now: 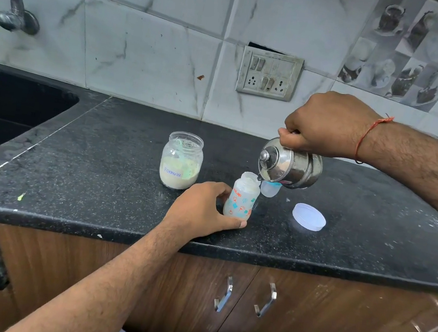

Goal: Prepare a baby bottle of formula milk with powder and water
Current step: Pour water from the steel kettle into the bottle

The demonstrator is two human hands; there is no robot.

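A small baby bottle (242, 196) with orange and teal prints stands uncapped on the black counter (95, 180). My left hand (202, 209) grips it from the left side. My right hand (324, 125) holds a steel kettle (289, 165) by its top handle, tilted left with its spout over the bottle's mouth. Left of the bottle stands an open glass jar (181, 161) labelled "Formula", partly filled with pale powder and holding a green scoop. The bottle's clear cap with teat (270, 189) stands just behind the bottle, under the kettle.
A white jar lid (308, 216) lies on the counter to the right. A black sink (6, 109) and wall tap (13, 7) are at the left. A switch panel (269, 75) is on the tiled wall. Cabinet doors with handles (223, 294) are below.
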